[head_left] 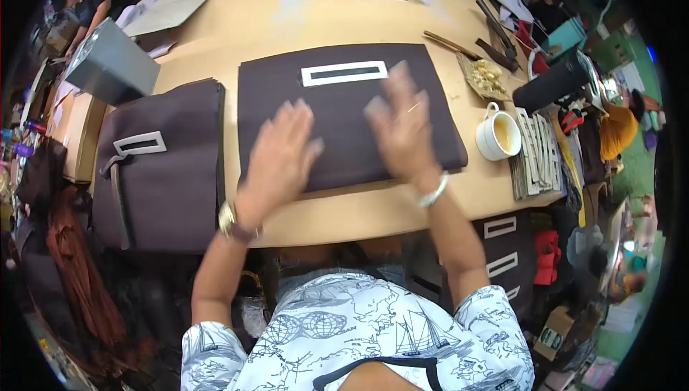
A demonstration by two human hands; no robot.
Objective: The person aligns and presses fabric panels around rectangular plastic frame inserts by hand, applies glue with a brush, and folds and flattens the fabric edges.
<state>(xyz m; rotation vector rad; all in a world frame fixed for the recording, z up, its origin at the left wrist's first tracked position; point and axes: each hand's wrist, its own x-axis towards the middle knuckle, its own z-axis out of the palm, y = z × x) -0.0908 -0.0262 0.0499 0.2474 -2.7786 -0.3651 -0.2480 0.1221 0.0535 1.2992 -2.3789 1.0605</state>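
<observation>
A dark brown fabric stack (344, 114) lies in front of me on the wooden table, with a white rectangular frame (308, 77) near its far edge. My left hand (282, 150), blurred, is over the stack's left part with its fingers spread and nothing in them. Over the right part is my right hand (405, 129), also blurred, fingers apart and empty, its fingertips near the right end of the frame. Whether either hand touches the fabric I cannot tell. Another dark stack (169, 175) lies to the left, bearing a white frame (140, 143) and a grey strap-like tool (119, 201).
A white cup (498, 135) of drink stands right of the stack, beside a pile of pale strips (535, 154). Behind are a black cylinder (552, 82), a hammer (497, 32) and food on paper (486, 77). A grey metal block (115, 64) stands left. Another person (100, 0) is far left.
</observation>
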